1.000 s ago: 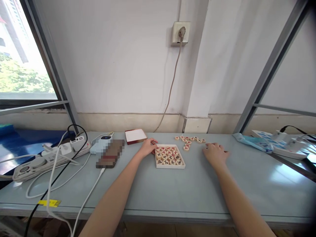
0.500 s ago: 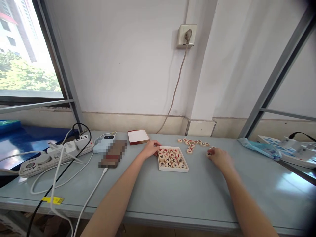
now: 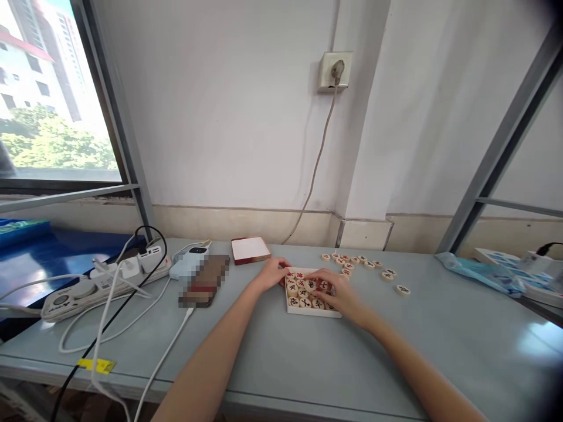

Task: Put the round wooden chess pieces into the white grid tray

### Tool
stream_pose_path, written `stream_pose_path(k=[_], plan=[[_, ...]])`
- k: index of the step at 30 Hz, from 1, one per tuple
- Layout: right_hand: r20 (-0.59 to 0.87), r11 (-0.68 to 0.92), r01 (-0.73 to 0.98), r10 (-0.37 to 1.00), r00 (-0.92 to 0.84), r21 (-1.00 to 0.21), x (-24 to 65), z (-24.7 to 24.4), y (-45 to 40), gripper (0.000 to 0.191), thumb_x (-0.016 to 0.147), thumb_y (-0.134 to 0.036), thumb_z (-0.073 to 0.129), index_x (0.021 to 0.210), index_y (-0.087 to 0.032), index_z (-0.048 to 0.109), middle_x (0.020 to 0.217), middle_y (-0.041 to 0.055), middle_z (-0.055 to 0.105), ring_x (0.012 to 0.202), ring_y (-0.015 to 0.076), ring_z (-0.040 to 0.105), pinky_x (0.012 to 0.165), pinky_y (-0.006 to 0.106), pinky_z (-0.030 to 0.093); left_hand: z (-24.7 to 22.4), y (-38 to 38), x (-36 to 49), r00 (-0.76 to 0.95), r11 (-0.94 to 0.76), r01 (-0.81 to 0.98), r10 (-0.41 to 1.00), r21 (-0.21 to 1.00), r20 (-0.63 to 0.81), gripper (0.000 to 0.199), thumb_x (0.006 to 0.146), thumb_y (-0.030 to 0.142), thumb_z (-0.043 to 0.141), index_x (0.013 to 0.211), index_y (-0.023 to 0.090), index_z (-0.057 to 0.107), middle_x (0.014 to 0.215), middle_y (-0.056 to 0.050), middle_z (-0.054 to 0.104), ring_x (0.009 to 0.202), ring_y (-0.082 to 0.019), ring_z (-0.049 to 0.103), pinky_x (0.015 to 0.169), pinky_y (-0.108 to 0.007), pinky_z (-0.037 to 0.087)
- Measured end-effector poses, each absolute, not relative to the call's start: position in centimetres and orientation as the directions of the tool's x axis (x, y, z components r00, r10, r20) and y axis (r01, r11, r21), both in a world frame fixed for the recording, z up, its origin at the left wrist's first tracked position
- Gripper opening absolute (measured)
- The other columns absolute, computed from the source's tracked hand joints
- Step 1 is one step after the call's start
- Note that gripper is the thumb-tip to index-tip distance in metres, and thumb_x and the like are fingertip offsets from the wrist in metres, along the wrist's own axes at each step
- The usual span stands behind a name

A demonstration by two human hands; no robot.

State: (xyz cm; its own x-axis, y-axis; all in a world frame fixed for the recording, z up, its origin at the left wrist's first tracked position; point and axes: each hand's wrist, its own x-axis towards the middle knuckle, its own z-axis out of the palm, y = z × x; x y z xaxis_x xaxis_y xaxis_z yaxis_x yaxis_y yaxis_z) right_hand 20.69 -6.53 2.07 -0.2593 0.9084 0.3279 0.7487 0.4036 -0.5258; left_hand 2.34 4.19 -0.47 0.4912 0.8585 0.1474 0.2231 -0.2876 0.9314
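A white tray on the grey table holds rows of round wooden pieces with red and black characters. My left hand is at the tray's upper left corner, fingers closed on its edge. Over the tray, my right hand pinches a round piece with a black character, above the other pieces. That hand hides part of the tray's right side. Loose round pieces lie scattered behind the tray and to its right, one set apart.
An open box lid lies behind my left hand. To the left are a blurred phone, a light blue power bank, a power strip and loose cables. A blue plastic packet is at the right.
My right hand has moved left from the loose pieces to over the tray, carrying a piece. More loose pieces show at the right. The view has shifted slightly.
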Motion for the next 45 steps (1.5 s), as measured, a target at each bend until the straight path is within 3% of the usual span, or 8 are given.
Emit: stream_pose_path(k=[3, 9, 28, 39, 45], plan=[[0.324, 0.403, 0.758, 0.909, -0.263, -0.514, 20.5, 1.9, -6.4, 0.029, 0.081, -0.038, 0.049, 0.106, -0.027, 0.06, 0.099, 0.0024, 0.061, 0.077, 0.0165, 0.055, 0.074, 0.033, 0.045, -0.6, 4.3, 2.3, 0.488, -0.286, 0.237, 0.861, 0.928, 0.141, 0.014, 0.071, 0.014, 0.05, 0.079, 0.011, 0.061, 0.056, 0.001, 0.054, 0.047, -0.008, 0.051, 0.047, -0.02, 0.044], [0.359, 0.445, 0.782, 0.883, -0.302, -0.437, 20.4, 1.6, -6.2, 0.028, 0.082, -0.036, 0.051, 0.108, -0.028, 0.058, 0.106, 0.002, 0.06, 0.1, 0.0188, 0.051, 0.086, 0.034, 0.041, -0.6, 4.3, 2.4, 0.491, -0.294, 0.244, 0.859, 0.924, 0.144, 0.014, 0.072, 0.013, 0.048, 0.079, 0.011, 0.06, 0.059, 0.001, 0.056, 0.048, -0.009, 0.051, 0.048, -0.022, 0.045], [0.301, 0.37, 0.83, 0.918, -0.258, -0.418, 20.4, 1.9, -6.5, 0.03, 0.083, -0.043, 0.046, 0.108, -0.029, 0.058, 0.11, 0.0015, 0.061, 0.106, 0.0218, 0.05, 0.092, 0.038, 0.036, 0.3, 3.5, 2.4, 0.484, -0.257, 0.261, 0.869, 0.93, 0.105, 0.013, 0.074, 0.012, 0.046, 0.079, 0.01, 0.058, 0.063, 0.0, 0.056, 0.049, -0.008, 0.05, 0.05, -0.021, 0.045], [0.272, 0.367, 0.794, 0.926, -0.262, -0.485, 20.3, 1.7, -6.3, 0.031, 0.082, -0.038, 0.046, 0.108, -0.027, 0.059, 0.111, 0.0017, 0.06, 0.098, 0.0201, 0.055, 0.086, 0.034, 0.04, 0.1, 3.9, 2.3, 0.485, -0.304, 0.312, 0.865, 0.9, 0.124, 0.015, 0.074, 0.011, 0.045, 0.08, 0.01, 0.059, 0.06, 0.0, 0.056, 0.048, -0.008, 0.051, 0.049, -0.02, 0.044], [0.299, 0.382, 0.824, 0.915, -0.272, -0.418, 20.5, 2.0, -6.4, 0.032, 0.085, -0.042, 0.041, 0.108, -0.029, 0.059, 0.11, 0.0, 0.062, 0.101, 0.0202, 0.055, 0.089, 0.035, 0.038, -0.1, 4.0, 2.3, 0.49, -0.308, 0.315, 0.863, 0.898, 0.124, 0.016, 0.074, 0.011, 0.045, 0.081, 0.01, 0.059, 0.062, 0.0, 0.058, 0.048, -0.008, 0.051, 0.051, -0.021, 0.044]])
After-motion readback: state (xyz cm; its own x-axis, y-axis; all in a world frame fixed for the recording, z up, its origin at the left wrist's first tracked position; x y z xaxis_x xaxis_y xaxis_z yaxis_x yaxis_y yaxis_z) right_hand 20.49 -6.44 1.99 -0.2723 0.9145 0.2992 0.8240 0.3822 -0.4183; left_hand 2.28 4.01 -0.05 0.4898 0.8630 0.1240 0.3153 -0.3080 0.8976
